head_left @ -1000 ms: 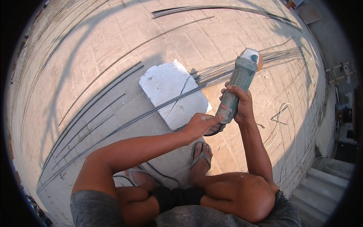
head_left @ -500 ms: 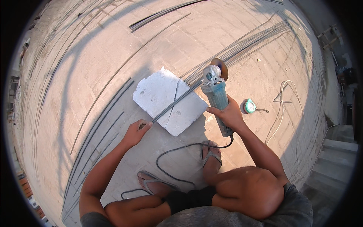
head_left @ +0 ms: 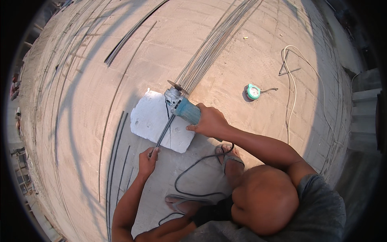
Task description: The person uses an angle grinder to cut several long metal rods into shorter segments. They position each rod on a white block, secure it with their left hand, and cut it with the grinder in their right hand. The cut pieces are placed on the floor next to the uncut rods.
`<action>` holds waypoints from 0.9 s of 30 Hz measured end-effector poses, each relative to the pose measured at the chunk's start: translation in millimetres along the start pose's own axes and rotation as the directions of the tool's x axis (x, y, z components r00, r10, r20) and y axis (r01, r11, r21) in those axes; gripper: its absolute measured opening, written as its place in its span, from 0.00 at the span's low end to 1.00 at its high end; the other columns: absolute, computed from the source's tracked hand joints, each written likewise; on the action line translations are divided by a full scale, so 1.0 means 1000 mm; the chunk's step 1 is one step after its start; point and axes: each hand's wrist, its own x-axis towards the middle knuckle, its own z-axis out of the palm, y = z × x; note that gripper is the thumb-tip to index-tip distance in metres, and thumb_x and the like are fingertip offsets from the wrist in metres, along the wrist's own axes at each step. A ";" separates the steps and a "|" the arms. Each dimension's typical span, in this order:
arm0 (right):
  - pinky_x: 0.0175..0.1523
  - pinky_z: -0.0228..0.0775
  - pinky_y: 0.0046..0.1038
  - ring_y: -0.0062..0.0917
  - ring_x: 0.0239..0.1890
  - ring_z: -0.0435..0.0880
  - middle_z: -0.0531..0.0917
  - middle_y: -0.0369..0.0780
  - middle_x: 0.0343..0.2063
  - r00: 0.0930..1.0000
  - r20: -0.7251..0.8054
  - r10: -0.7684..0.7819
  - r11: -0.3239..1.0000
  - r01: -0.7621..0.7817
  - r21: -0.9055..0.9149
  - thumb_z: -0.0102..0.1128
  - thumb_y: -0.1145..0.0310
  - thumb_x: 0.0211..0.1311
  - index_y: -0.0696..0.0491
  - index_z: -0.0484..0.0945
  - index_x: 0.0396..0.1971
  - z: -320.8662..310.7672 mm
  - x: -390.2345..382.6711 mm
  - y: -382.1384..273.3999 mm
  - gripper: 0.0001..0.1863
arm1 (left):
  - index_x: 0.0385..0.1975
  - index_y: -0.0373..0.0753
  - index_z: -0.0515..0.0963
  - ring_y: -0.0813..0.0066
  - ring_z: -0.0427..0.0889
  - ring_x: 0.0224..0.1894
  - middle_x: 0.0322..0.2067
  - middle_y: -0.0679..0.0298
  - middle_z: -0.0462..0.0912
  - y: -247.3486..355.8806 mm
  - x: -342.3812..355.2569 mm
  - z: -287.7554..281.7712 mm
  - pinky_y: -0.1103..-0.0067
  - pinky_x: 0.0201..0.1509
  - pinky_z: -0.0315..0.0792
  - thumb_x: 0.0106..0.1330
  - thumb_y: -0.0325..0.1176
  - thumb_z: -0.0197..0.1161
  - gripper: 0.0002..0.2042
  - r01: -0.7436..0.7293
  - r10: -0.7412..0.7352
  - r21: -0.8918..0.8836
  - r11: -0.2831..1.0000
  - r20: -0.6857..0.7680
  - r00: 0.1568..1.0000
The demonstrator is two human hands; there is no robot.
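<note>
My right hand (head_left: 210, 122) is wrapped round the teal body of an angle grinder (head_left: 188, 112). Its metal head and thin disc (head_left: 175, 85) are over the far side of a white, rough-edged block (head_left: 147, 115), above the steel rods; whether the disc touches them I cannot tell. My left hand (head_left: 148, 161) grips the near ends of several thin steel rods (head_left: 164, 132) between thumb and fingers. These rods lie across the block, beside a dark crack in it, and run under the grinder toward the long bundle (head_left: 213, 42) beyond.
A black cord (head_left: 175, 183) loops by my sandalled feet. Loose rods (head_left: 114, 161) lie left of the block, more rods (head_left: 133, 34) farther off. To the right are a green tape measure (head_left: 253, 92), a bent triangular rod (head_left: 289, 72) and a pale cable (head_left: 290, 105). Steps (head_left: 366, 107) rise at far right.
My right hand has swung the grinder leftward, tilting its head over the block and rods. My left hand still grips the rods. The view has shifted too.
</note>
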 end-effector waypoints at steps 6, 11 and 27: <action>0.53 0.81 0.45 0.48 0.49 0.88 0.87 0.54 0.43 0.999 -0.031 -0.032 0.999 0.032 0.002 0.79 0.50 0.51 0.60 0.74 0.58 0.006 0.000 0.006 0.40 | 0.37 0.29 0.85 0.81 0.71 0.20 0.16 0.64 0.76 0.010 -0.006 0.007 0.77 0.25 0.65 0.77 0.37 0.62 0.15 -0.008 0.011 0.035 0.999 -0.100 0.995; 0.53 0.81 0.44 0.48 0.48 0.88 0.87 0.54 0.43 1.000 -0.008 -0.030 0.999 0.030 -0.012 0.79 0.51 0.52 0.62 0.74 0.57 0.005 0.002 0.004 0.40 | 0.37 0.28 0.85 0.80 0.71 0.19 0.15 0.62 0.75 0.012 -0.005 0.006 0.76 0.25 0.64 0.77 0.37 0.63 0.15 -0.009 0.022 0.078 0.997 -0.167 0.986; 0.54 0.79 0.45 0.49 0.49 0.87 0.87 0.55 0.43 1.000 0.011 -0.023 1.000 0.023 0.003 0.80 0.49 0.51 0.64 0.71 0.63 0.016 0.001 0.007 0.47 | 0.39 0.29 0.86 0.79 0.74 0.20 0.17 0.63 0.78 0.013 -0.004 0.004 0.76 0.25 0.67 0.77 0.39 0.62 0.16 -0.004 0.022 0.108 0.994 -0.162 0.986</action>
